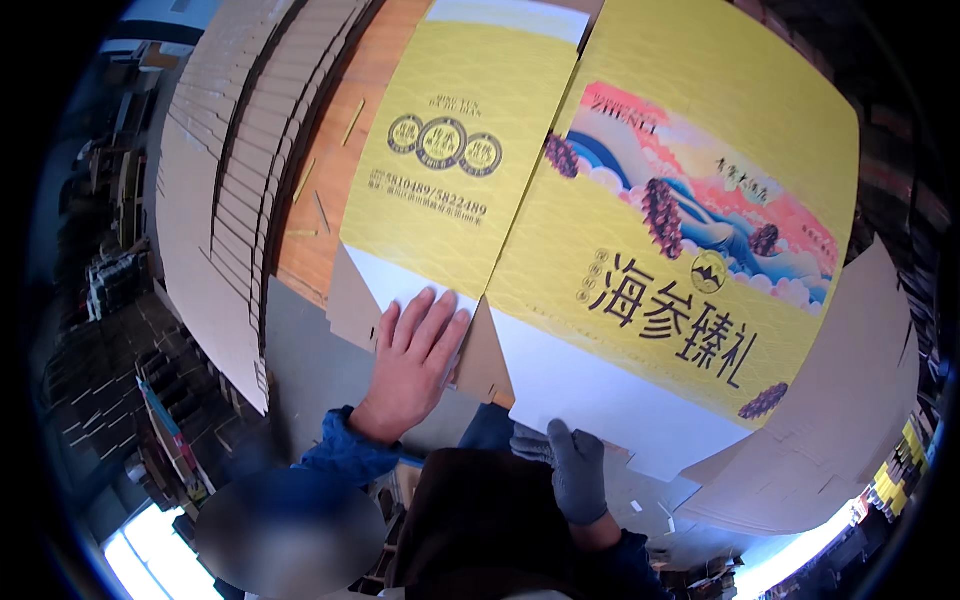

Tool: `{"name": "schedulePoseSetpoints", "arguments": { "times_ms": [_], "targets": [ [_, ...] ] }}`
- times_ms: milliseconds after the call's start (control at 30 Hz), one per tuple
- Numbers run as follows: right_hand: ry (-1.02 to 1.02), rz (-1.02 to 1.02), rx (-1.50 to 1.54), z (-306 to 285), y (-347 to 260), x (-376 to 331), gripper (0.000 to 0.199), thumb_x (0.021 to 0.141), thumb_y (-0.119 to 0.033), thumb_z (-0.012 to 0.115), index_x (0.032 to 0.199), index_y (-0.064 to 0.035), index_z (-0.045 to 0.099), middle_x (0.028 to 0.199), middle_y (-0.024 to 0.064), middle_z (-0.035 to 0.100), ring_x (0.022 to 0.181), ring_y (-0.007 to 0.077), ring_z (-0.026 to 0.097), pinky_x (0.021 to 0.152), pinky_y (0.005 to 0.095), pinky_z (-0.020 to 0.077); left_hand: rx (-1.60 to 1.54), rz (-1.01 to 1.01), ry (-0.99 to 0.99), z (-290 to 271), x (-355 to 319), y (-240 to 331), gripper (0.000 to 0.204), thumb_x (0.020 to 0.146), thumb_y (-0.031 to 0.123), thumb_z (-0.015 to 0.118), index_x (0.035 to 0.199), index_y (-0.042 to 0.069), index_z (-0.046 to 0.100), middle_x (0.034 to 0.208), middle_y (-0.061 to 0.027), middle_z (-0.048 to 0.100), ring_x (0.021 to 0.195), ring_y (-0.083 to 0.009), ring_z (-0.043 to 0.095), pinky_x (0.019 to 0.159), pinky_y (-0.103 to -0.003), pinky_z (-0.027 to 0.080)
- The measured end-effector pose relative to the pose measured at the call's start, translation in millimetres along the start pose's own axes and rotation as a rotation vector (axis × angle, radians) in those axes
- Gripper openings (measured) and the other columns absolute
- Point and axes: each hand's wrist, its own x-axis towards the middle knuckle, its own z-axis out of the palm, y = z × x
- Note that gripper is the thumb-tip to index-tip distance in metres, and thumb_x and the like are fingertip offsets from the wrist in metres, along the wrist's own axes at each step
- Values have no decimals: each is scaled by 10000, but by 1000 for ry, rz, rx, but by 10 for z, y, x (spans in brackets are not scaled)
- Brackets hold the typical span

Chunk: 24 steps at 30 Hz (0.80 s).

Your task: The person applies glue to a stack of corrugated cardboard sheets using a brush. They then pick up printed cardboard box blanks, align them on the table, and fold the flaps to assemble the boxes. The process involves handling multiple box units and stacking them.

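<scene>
A yellow printed cardboard box sheet (540,235) lies before me, with a narrower panel at left and a broad panel at right. The broad panel carries a pink and blue wave picture and large dark characters. A dark line runs between the panels; whether they are joined there I cannot tell. My bare left hand (415,355) rests palm down on the narrow panel's white near flap (365,275), fingers stretched out. In a grey glove, my right hand (570,465) grips the near edge of the broad panel's white flap (610,395), thumb on top. Its other fingers are partly hidden.
To the left stands a stack of brown cardboard blanks (215,190) with slotted edges. Thin yellowish strips (352,122) lie on the orange wooden surface (318,215) beside it. More brown cardboard (850,370) extends under and beyond the sheet at right. Small white scraps (665,515) lie lower right.
</scene>
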Motion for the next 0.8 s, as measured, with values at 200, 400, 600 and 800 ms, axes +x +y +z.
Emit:
{"name": "schedulePoseSetpoints", "arguments": {
  "times_ms": [200, 400, 600, 800],
  "targets": [
    [-453, 125, -1051, -250, -564, -313, 274, 977, -293, 577, 1017, -33, 653, 820, 84, 700, 707, 228, 698, 627, 354, 559, 17, -4, -29, -68, -3, 30, 627, 782, 135, 699, 1371, 83, 490, 1472, -139, 413, 1362, -366, 370, 1088, -592, 278],
    [-83, -942, -1597, 69, -1561, 209, 375, 872, -310, 676, 1197, -130, 625, 1251, 66, 581, 1032, 223, 611, 786, 348, 524, 21, -21, -36, -79, 12, 52, 597, 803, 130, 687, 1363, 78, 486, 1461, -151, 414, 1351, -384, 371, 1079, -610, 273],
    [19, -1450, -1661, 610, -2138, 1326, 499, 791, -303, 729, 1201, -54, 592, 1338, 94, 502, 1227, 296, 433, 989, 461, 388, 16, -12, -44, -89, 49, 61, 583, 814, 128, 681, 1361, 81, 484, 1458, -159, 413, 1350, -392, 371, 1079, -617, 265],
    [69, -1494, -1694, 631, -2137, 1763, 467, 829, -348, 686, 1174, -42, 612, 1321, 84, 509, 1196, 285, 447, 959, 455, 391, 28, -17, -64, -75, 25, 40, 583, 817, 132, 680, 1364, 82, 484, 1461, -166, 411, 1352, -400, 366, 1081, -621, 257]
  ]
}}
